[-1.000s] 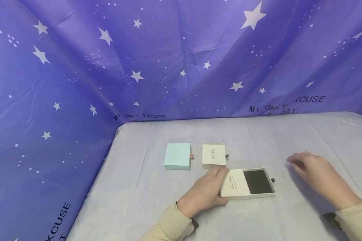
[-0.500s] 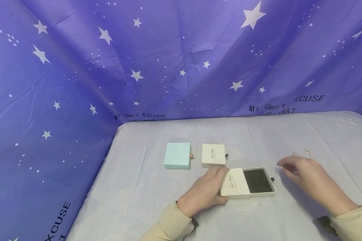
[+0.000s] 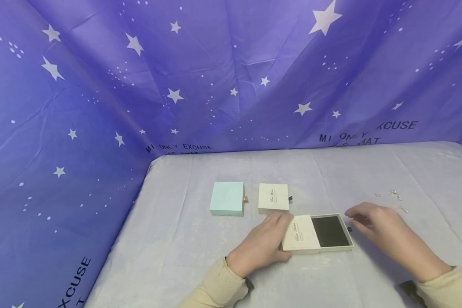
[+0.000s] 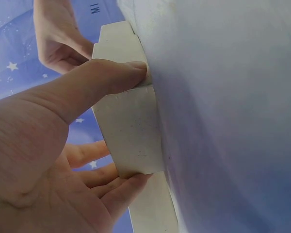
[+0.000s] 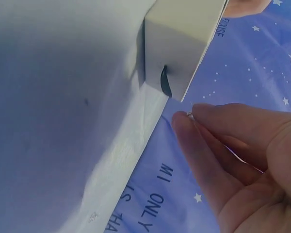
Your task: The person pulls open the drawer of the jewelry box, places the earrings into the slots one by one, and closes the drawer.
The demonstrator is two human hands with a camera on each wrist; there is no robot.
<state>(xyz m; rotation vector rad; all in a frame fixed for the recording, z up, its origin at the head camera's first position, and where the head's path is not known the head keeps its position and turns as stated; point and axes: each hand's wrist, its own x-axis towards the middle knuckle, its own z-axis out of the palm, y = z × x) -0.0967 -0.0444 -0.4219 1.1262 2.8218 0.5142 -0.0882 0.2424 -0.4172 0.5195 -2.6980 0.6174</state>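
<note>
My left hand (image 3: pixel 262 238) grips the sleeve end of a white drawer box (image 3: pixel 302 233), thumb along the near side and fingers at the closed end. The drawer (image 3: pixel 350 247) is pulled out to the right, showing a black pad (image 3: pixel 332 231) and a black pull tab (image 5: pixel 165 81). Just off the drawer's right end, my right hand (image 3: pixel 383 229) pinches a small silvery piece of jewellery (image 5: pixel 189 115) between thumb and forefinger. Only a glint of it shows, so its exact kind is unclear.
Behind the held box stand a second white box (image 3: pixel 273 198) and a mint-green box (image 3: pixel 227 198), both with pull tabs. Several tiny shiny jewellery pieces (image 3: pixel 395 194) lie at the right on the grey-white cloth (image 3: pixel 169 239). A purple starry curtain (image 3: pixel 215 55) encloses the back and left.
My right hand has moved left and slightly nearer, up to the drawer's end, with the small piece in its fingertips. Loose jewellery it covered now shows. My left hand and box stay put.
</note>
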